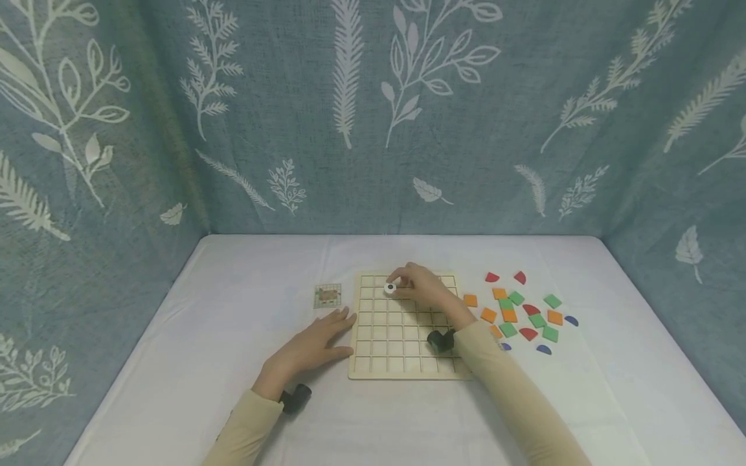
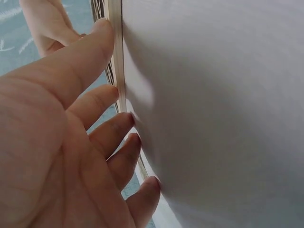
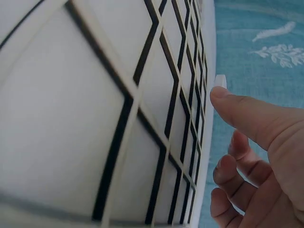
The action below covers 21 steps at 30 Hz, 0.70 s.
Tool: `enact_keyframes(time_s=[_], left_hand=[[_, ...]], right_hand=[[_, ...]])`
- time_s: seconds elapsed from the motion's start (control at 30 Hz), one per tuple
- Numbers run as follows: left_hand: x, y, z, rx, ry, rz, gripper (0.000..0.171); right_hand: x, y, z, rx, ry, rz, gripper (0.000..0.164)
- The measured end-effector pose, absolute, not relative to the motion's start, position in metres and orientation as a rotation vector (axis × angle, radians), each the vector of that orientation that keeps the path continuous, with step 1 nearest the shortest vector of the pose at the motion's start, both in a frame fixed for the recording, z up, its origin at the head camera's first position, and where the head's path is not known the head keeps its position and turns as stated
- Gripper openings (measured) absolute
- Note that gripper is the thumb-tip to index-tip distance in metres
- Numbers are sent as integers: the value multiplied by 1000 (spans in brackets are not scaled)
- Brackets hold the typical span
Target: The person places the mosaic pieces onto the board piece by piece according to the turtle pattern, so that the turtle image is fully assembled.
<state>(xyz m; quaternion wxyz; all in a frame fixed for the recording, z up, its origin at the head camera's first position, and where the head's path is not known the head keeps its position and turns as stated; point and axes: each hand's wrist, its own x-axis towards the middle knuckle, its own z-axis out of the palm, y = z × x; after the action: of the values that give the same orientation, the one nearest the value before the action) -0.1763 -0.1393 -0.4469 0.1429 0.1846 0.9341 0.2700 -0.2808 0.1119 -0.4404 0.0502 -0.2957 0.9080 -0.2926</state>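
Note:
My right hand (image 1: pixel 422 286) pinches a small white disc with a black dot (image 1: pixel 390 288) over the upper left squares of a wooden grid board (image 1: pixel 395 366). From the right wrist view, the edge of that white disc (image 3: pixel 220 81) shows at the thumb tip, and the other fingers curl loosely below. My left hand (image 1: pixel 313 342) lies beside the board's left side with its fingers spread. In the left wrist view the thumb and fingertips meet the board's pale wooden edge (image 2: pixel 117 57). The board's right part is partly hidden by the right forearm.
A small picture card with a grid (image 1: pixel 327 296) lies left of the board's top. Right of it, several orange squares (image 1: pixel 489 315), green squares (image 1: pixel 550 334), red quarter-round pieces (image 1: pixel 520 277) and blue half-round pieces (image 1: pixel 544 349) are scattered on the white tablecloth (image 1: pixel 256 285). A patterned curtain (image 1: pixel 373 188) hangs behind.

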Motion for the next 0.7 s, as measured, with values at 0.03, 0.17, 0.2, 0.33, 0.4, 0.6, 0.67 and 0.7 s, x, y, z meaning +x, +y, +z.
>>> enact_keyframes(time_s=[0.03,0.17,0.2,0.33,0.4,0.6,0.67,0.7], left_hand=[[-176,-139,-447,537,2695,783,65],[-176,-140,-447,543,2691,802,65],[-176,-140,-447,547,2691,801,65],[-176,-141,-449,561,2692,793,65],[-176,-141,-450,571,2691,800,65],[-177,-141,-449,604,2690,815,64],[-177,-141,-449,601,2690,813,64],[-176,-140,-449,600,2690,811,64]], right_hand=[[-281,110,-441,-890,2759,-897,26],[-283,101,-444,-832,2741,-903,26],[-284,99,-445,-820,2737,-907,26],[-286,91,-450,-798,2749,-895,25],[-287,87,-452,-797,2756,-895,24],[-289,77,-453,-789,2759,-878,24],[-289,74,-453,-783,2761,-860,24],[-289,73,-453,-782,2762,-851,24]])
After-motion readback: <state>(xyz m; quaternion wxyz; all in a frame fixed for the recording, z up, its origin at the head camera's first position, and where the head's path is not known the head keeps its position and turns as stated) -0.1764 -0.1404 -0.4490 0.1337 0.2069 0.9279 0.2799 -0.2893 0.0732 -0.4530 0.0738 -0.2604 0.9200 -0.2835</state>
